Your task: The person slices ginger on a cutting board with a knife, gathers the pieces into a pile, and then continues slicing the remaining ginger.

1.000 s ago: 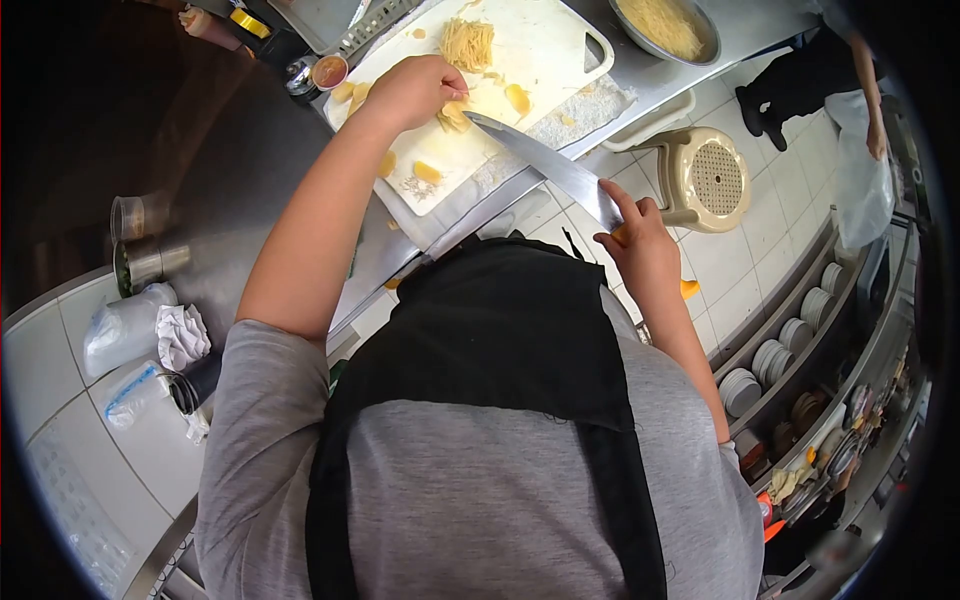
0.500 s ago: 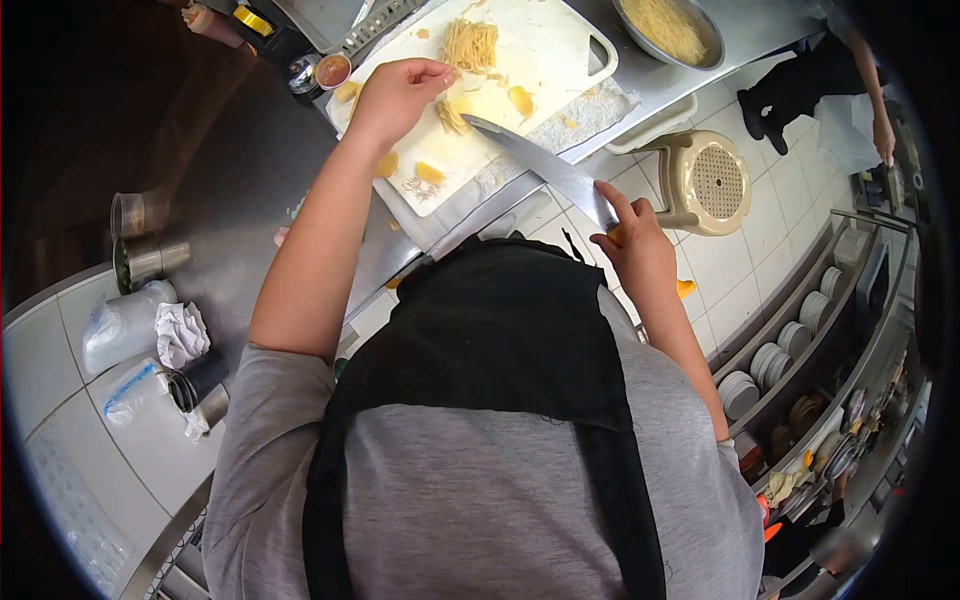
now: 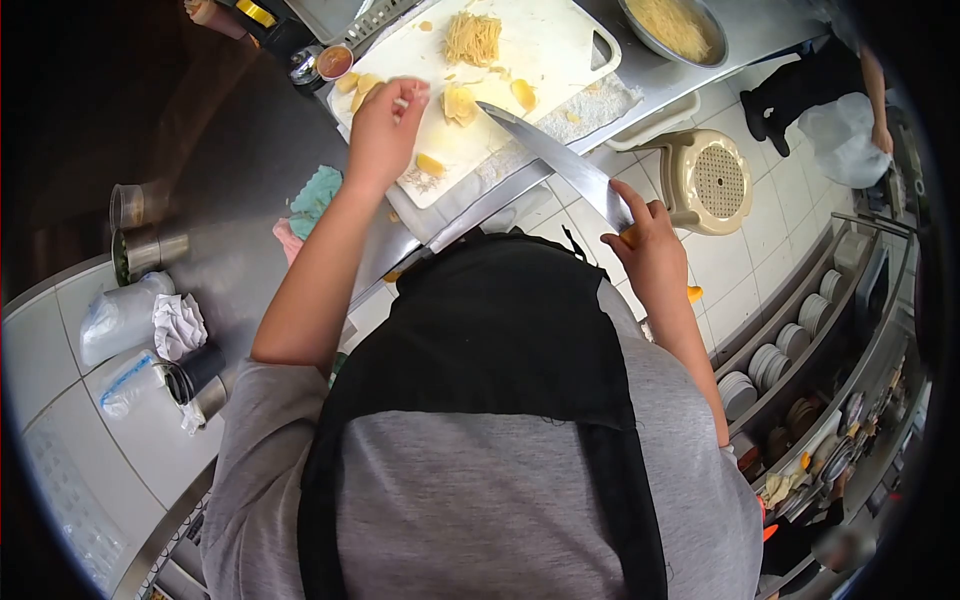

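Note:
My right hand (image 3: pixel 648 243) grips the orange handle of a large knife (image 3: pixel 560 160), its blade reaching over the near edge of a white cutting board (image 3: pixel 545 45). My left hand (image 3: pixel 385 125) hovers over the board's left part with fingers bent, a small pale bit at the fingertips; whether it is held I cannot tell. On the board lie yellow ginger slices (image 3: pixel 460 103), single pieces (image 3: pixel 430 164) and a pile of fine yellow shreds (image 3: pixel 472 38).
A steel bowl of shreds (image 3: pixel 672 25) stands beyond the board. A small sauce cup (image 3: pixel 333 62), a teal cloth (image 3: pixel 315 196), steel cups (image 3: pixel 150 250) and plastic bags (image 3: pixel 120 320) sit on the steel counter. A beige stool (image 3: pixel 710 180) stands on the tiled floor. Another person (image 3: pixel 830 80) stands at the upper right.
My left hand has left the ginger slices and moved left and nearer along the board. The knife tip shifted slightly right. A teal cloth came into sight.

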Demonstrator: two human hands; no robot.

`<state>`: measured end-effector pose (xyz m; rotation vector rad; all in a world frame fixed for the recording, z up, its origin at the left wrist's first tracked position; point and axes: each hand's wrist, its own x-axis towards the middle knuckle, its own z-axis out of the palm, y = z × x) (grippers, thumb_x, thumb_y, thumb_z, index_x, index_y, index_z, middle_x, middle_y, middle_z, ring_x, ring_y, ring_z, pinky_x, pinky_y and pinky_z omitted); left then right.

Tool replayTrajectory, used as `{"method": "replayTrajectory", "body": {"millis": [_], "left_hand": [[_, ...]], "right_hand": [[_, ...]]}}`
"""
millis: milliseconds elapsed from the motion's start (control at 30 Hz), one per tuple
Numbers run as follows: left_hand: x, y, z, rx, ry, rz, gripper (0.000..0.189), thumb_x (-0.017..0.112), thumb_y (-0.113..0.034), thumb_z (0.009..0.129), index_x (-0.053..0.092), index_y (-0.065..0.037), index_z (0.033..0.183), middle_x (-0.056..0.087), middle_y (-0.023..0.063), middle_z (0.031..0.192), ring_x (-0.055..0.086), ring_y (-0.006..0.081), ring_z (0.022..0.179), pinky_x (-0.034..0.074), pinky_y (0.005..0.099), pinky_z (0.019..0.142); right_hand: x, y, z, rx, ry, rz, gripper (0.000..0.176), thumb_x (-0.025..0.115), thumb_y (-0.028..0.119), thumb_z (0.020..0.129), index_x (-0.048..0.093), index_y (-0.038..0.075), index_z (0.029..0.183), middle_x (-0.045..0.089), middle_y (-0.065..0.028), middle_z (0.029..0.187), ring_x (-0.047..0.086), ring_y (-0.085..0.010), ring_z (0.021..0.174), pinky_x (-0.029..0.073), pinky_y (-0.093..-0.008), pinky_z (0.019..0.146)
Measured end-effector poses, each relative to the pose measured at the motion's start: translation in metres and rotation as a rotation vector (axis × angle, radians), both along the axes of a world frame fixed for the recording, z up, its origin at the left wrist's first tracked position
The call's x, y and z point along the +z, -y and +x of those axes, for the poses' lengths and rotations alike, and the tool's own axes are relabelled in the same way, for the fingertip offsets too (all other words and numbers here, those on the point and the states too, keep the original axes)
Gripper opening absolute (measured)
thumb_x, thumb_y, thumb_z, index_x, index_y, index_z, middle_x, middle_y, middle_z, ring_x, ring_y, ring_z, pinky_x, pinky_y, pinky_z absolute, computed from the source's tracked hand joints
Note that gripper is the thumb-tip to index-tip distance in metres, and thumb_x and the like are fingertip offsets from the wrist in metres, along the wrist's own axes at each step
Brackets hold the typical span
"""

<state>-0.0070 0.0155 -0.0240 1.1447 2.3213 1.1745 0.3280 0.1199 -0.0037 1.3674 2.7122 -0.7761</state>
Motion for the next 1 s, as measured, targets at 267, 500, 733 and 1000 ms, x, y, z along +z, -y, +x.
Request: {"method": "replayTrajectory", "body": {"millis": [267, 500, 733, 1000], "left_hand": [[0.007, 0.046, 0.006, -0.325, -0.147, -0.364, 0.018, 0.072, -0.007, 0.087, 0.070, -0.005, 0.104, 0.066, 0.0102, 0.106, 0.063, 0.0208, 0.086, 0.052, 0.0342, 0.081], [0.026, 0.033, 0.003, -0.285, 0.009, -0.300, 0.011, 0.068, 0.003, 0.085, 0.067, -0.003, 0.094, 0.063, 0.0093, 0.097, 0.064, 0.0210, 0.084, 0.052, 0.0321, 0.075], [0.021, 0.009, -0.007, -0.239, -0.216, -0.189, 0.019, 0.068, 0.001, 0.086, 0.064, -0.005, 0.104, 0.063, 0.0086, 0.101, 0.064, 0.0221, 0.086, 0.054, 0.0342, 0.076], [-0.017, -0.026, -0.004, -0.136, 0.225, -0.138, 0.020, 0.079, -0.008, 0.083, 0.061, -0.003, 0.089, 0.064, 0.0086, 0.077, 0.062, 0.0155, 0.069, 0.051, 0.0291, 0.066]], "right_hand": [[-0.007, 0.001, 0.007, 0.001, -0.005, -0.036, 0.070, 0.081, 0.019, 0.080, 0.051, 0.031, 0.141, 0.057, -0.0117, 0.100, 0.066, -0.0322, 0.082, 0.055, -0.0433, 0.070], [0.002, -0.001, 0.001, 0.024, -0.010, -0.056, 0.071, 0.081, 0.019, 0.079, 0.050, 0.031, 0.142, 0.057, -0.0131, 0.100, 0.067, -0.0335, 0.083, 0.055, -0.0442, 0.071], [0.004, -0.006, -0.005, 0.031, -0.032, -0.112, 0.061, 0.075, 0.020, 0.087, 0.050, 0.027, 0.143, 0.059, -0.0152, 0.095, 0.067, -0.0330, 0.079, 0.056, -0.0444, 0.071], [0.007, 0.005, -0.027, 0.055, -0.028, -0.278, 0.050, 0.068, 0.019, 0.092, 0.054, 0.019, 0.141, 0.064, -0.0201, 0.089, 0.068, -0.0363, 0.082, 0.055, -0.0463, 0.077]]}}
